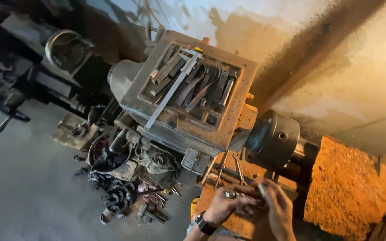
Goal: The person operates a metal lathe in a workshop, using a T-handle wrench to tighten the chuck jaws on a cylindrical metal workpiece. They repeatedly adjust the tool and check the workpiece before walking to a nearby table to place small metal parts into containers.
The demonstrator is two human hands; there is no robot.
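The left hand (228, 204), a dark watch on its wrist, and the right hand (277, 206) meet near the bottom edge, fingers curled together around a small grey metal piece (262, 189) pinched between them. Just beyond stands the round dark steel lathe chuck (273, 139). Farther left, the grimy grey headstock's recessed top tray (188, 82) holds loose flat metal tool bits.

Dim workshop: grey concrete floor (18, 187), stained pale wall (336, 58), warm orange light.
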